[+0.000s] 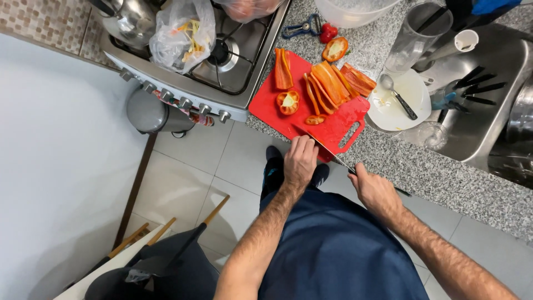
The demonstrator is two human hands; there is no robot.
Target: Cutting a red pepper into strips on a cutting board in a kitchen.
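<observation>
Right hand [375, 189] closed around the knife [327, 151], left hand [300, 161] curled at the red cutting board's [333, 130] near edge, just beside a pepper piece [315, 119]; fingertips best stay tucked.

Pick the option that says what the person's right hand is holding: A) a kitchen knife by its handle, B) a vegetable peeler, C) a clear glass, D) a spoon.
A: the right hand is closed round the dark handle of a kitchen knife, whose blade runs up onto the near edge of the red cutting board, while the left hand rests at that same edge.
</observation>
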